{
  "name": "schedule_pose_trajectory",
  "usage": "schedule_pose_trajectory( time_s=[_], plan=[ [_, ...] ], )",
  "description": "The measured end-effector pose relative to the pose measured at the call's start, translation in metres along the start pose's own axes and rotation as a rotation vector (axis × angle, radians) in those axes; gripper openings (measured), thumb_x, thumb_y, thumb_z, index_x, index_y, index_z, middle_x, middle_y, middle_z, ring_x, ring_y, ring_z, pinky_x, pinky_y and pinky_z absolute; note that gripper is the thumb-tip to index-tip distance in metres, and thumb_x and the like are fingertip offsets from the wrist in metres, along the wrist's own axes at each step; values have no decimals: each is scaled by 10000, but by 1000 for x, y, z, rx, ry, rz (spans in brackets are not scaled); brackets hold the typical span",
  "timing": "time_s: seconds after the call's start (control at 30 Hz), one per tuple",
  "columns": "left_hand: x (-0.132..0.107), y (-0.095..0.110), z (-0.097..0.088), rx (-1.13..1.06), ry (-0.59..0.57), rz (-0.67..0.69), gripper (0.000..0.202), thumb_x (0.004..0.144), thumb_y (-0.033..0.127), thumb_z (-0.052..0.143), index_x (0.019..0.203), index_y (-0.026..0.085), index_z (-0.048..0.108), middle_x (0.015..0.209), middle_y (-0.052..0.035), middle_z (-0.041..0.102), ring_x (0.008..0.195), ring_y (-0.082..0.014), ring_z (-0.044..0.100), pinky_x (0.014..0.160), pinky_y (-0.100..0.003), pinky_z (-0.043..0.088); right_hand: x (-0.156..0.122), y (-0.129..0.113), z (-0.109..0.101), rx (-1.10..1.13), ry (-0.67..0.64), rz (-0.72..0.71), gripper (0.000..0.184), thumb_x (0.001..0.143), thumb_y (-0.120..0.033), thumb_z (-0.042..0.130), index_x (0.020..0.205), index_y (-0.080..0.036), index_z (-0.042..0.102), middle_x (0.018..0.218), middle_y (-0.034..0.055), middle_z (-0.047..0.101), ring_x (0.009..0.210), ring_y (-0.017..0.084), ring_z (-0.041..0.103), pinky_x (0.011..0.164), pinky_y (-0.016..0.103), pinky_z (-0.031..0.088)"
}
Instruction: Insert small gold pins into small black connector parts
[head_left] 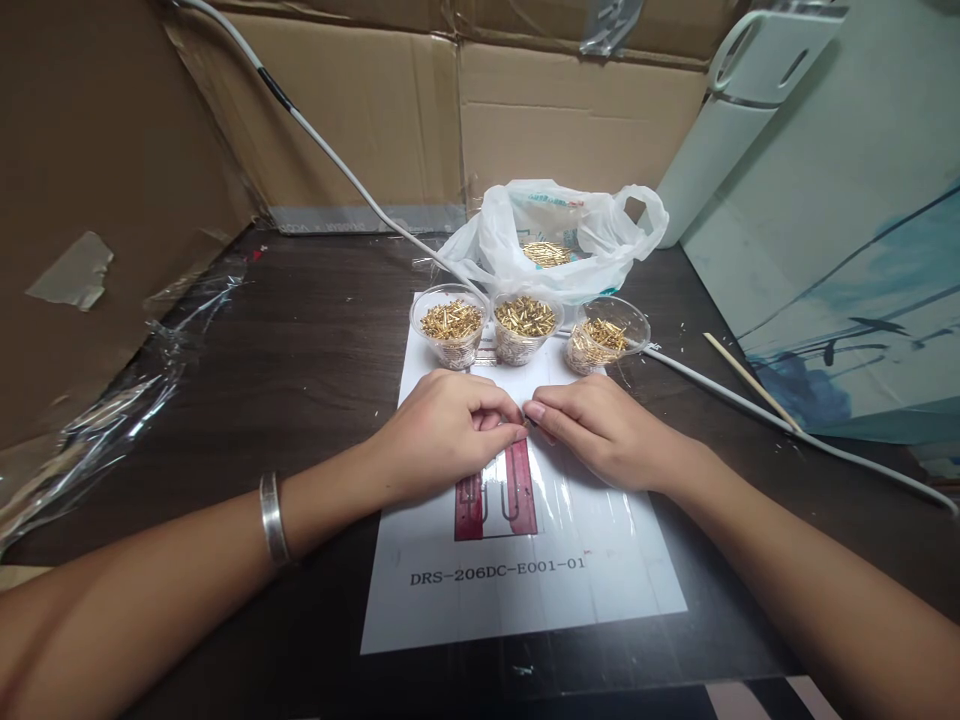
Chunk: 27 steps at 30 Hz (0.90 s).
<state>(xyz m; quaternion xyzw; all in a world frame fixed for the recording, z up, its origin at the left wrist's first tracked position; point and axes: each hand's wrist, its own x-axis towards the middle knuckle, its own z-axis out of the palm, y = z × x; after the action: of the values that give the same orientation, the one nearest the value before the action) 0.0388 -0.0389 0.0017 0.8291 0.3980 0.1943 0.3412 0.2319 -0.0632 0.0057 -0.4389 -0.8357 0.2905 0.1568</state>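
Note:
My left hand (459, 422) and my right hand (604, 428) meet above a printed sheet (600, 590), fingertips almost touching. The fingers of each are pinched together; whatever sits between them is too small to make out. Beneath them the sheet carries a drawing with red areas (469, 515), partly covered by the hands, and the text "DRS-206DC-E001-01". Just beyond stand three see-through plastic cups: a left cup (455, 350), a middle cup (517, 348) and a right cup (583, 352). All contain small gold-coloured metal pins; the right one leans and holds fewer.
Behind the cups, an open white plastic bag (495, 235) contains more gold pins (547, 254). A white cable (360, 185) crosses the dark table (315, 330). A thin wooden stick (750, 380) lies at right. Cardboard (360, 120) walls the back and left; a white bottle (727, 130) leans at back right.

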Motion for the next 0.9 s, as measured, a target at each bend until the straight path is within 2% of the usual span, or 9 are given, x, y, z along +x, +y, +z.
schedule_pose_trajectory(
  time_s=[0.23,0.4,0.9],
  plan=[
    [0,0,-1,-1,-8,-7,123,775,181,660,682,152,735,523,36,533,500,-77,451,508,-220,319,2,-1,-1,23,-29,34,462,993,-398,320,618,-163,453,533,-25,418,524,97,343,569,282,203],
    [-1,-1,-1,6,-4,1,114,773,183,656,742,158,763,526,32,554,500,-83,458,503,-223,319,4,-1,-3,71,-63,54,486,986,-454,345,592,-173,382,522,-39,366,508,93,322,549,275,201],
    [-2,-1,0,2,-1,32,142,801,199,643,730,164,761,532,30,567,501,-79,465,504,-218,325,3,-3,1,87,-50,80,491,978,-459,374,576,-176,358,517,-45,322,503,90,284,539,282,186]
  ],
)
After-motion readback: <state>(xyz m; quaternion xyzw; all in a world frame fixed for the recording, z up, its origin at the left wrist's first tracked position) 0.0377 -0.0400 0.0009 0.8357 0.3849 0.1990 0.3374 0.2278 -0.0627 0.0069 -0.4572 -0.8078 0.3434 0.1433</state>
